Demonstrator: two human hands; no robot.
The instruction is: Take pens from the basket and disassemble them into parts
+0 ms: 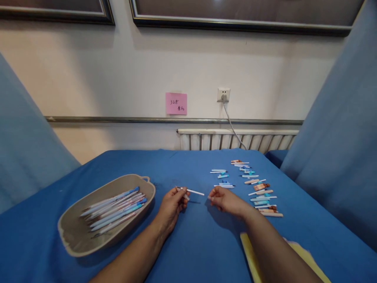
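Note:
My left hand [174, 204], closed in a pinch over the middle of the table, grips a thin white pen refill [194, 192] that points to the right. A short pale piece also shows under the left fingers; its kind is unclear. My right hand [225, 199] hovers just beyond the refill's free end, apart from it, with thumb and fingers pinched together. Whatever lies between those fingertips is too small to make out. Past the right hand lie pen parts [261, 198]: white refills, blue and brown pieces, and pale barrels, laid out in rows.
At the left stands a beige oval basket [69, 243] holding several assembled pens [116, 210]. A yellow item [249, 255] lies under my right forearm. The blue tablecloth [182, 255] reaches toward a radiator [212, 140]; blue curtains hang on both sides.

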